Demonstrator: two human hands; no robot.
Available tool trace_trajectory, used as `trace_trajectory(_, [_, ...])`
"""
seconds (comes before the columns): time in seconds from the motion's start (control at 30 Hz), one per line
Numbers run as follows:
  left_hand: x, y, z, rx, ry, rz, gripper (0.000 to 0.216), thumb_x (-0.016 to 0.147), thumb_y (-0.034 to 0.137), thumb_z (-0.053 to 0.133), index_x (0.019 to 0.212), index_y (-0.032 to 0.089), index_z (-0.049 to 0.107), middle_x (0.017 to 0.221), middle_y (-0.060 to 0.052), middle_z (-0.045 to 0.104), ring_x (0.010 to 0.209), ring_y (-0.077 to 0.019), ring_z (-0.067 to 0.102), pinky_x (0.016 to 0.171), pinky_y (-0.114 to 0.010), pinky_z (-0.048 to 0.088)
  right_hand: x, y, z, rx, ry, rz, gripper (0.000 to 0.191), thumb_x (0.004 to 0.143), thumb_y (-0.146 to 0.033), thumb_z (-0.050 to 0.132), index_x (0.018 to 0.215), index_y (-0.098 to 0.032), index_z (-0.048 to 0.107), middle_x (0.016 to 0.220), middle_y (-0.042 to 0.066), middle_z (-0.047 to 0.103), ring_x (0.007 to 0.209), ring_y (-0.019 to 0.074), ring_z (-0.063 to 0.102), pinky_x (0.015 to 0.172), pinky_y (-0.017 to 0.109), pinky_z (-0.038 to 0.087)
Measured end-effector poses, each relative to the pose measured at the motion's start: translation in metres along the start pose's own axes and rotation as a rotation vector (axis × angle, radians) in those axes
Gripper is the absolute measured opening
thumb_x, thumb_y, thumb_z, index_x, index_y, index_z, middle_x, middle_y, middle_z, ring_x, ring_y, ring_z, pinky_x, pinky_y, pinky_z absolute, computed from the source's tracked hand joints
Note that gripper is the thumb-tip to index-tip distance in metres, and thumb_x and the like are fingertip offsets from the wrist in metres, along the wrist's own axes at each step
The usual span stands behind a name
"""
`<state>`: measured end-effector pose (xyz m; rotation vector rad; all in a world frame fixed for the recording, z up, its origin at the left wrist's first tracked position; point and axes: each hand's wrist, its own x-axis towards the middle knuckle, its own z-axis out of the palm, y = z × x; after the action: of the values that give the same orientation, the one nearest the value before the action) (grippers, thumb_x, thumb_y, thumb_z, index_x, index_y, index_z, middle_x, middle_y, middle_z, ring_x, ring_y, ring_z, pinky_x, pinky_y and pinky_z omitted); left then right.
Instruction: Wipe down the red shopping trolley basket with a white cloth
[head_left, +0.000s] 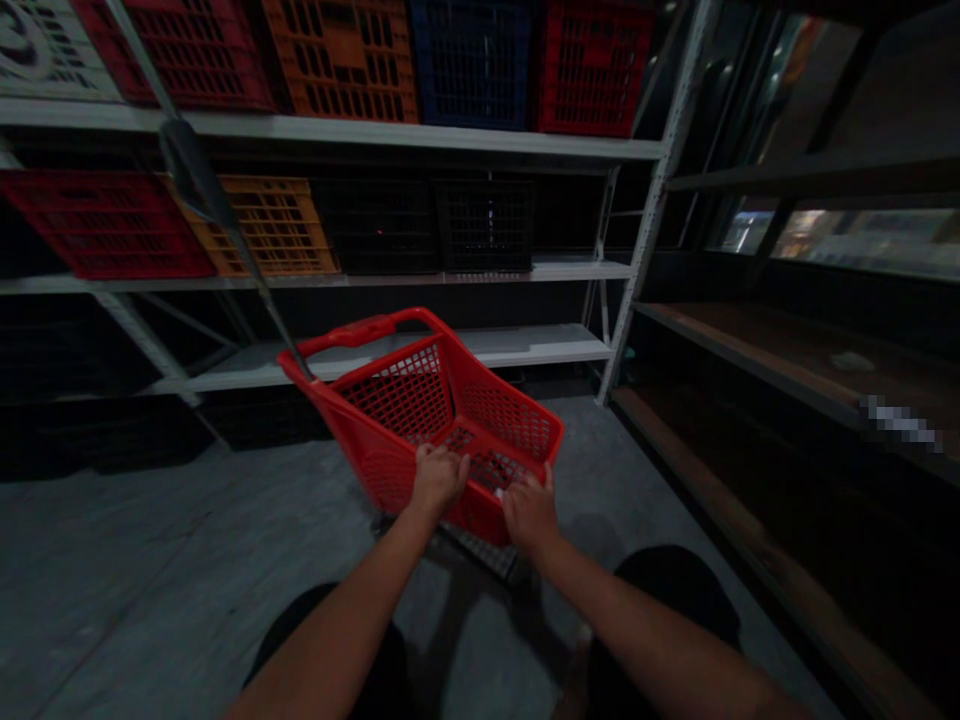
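A red plastic shopping basket (420,400) stands tilted on the grey floor in front of me, with a red handle bar at its far end and a long dark pull handle (217,215) rising up to the left. My left hand (437,478) is curled over the basket's near rim. My right hand (531,512) grips the same rim a little further right. Both forearms reach forward from the bottom of the view, above my dark-clothed knees.
White metal shelving (390,135) along the back wall holds red, orange, blue and black crates (341,55). Dark wooden shelves (787,360) run along the right side, with a small pale object (851,362) on one. Grey concrete floor (150,560) stretches to the left.
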<state>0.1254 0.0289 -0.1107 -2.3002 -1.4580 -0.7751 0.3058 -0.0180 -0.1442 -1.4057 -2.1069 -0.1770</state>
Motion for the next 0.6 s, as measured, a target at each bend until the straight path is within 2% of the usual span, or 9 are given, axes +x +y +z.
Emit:
trace_trajectory(0.13, [0.0,-0.003,-0.002,-0.021,-0.032,0.015,0.043,0.087,0.033,0.03,0.06,0.018,0.06,0.062,-0.006,0.065,0.067,-0.0177,0.053,0.077,-0.042,0.028,0.0,-0.029,-0.001,-0.011,-0.02,0.072,0.029,0.09,-0.026,0.037,0.076,-0.021,0.062,0.078,0.002,0.067,0.091,0.0198,0.055,0.104,0.051,0.004])
trace_trajectory(0.23, [-0.001,-0.006,-0.004,-0.044,-0.061,0.041,0.041,0.086,0.034,0.033,0.058,0.019,0.059,0.061,-0.004,0.065,0.068,-0.0169,0.052,0.079,-0.042,0.027,-0.004,-0.021,-0.003,-0.017,-0.024,-0.002,0.032,0.091,-0.027,0.034,0.078,-0.021,0.063,0.077,0.002,0.066,0.088,0.0181,0.055,0.105,0.05,0.004])
trace_trajectory(0.3, [-0.002,-0.009,-0.008,-0.062,-0.093,0.079,0.04,0.085,0.034,0.034,0.057,0.02,0.058,0.06,-0.003,0.064,0.067,-0.0163,0.051,0.078,-0.042,0.026,-0.007,-0.002,-0.004,-0.013,-0.054,-0.16,0.03,0.09,-0.027,0.035,0.08,-0.022,0.062,0.076,0.0,0.065,0.086,0.0167,0.054,0.106,0.049,0.004])
trace_trajectory(0.4, [-0.006,-0.013,-0.015,-0.095,-0.14,0.133,0.037,0.084,0.033,0.034,0.058,0.02,0.057,0.061,-0.001,0.063,0.066,-0.0153,0.05,0.077,-0.041,0.026,-0.001,0.045,-0.008,-0.021,-0.121,-0.379,0.026,0.088,-0.028,0.037,0.078,-0.023,0.061,0.073,-0.002,0.063,0.079,0.0149,0.052,0.107,0.047,0.003])
trace_trajectory(0.53, [-0.01,-0.018,-0.019,-0.116,-0.155,0.148,0.035,0.083,0.03,0.034,0.058,0.02,0.056,0.059,-0.001,0.061,0.066,-0.0149,0.049,0.079,-0.04,0.026,0.03,0.111,-0.02,-0.095,-0.149,-0.341,0.028,0.089,-0.025,0.035,0.076,-0.021,0.06,0.074,-0.002,0.061,0.077,0.014,0.051,0.105,0.05,0.002])
trace_trajectory(0.6, [-0.011,-0.02,-0.018,-0.124,-0.158,0.149,0.034,0.083,0.029,0.034,0.059,0.02,0.056,0.059,-0.001,0.061,0.068,-0.0154,0.05,0.08,-0.04,0.026,0.04,0.127,-0.025,-0.115,-0.149,-0.322,0.029,0.089,-0.025,0.034,0.079,-0.02,0.06,0.076,-0.001,0.061,0.08,0.0143,0.051,0.104,0.051,0.0])
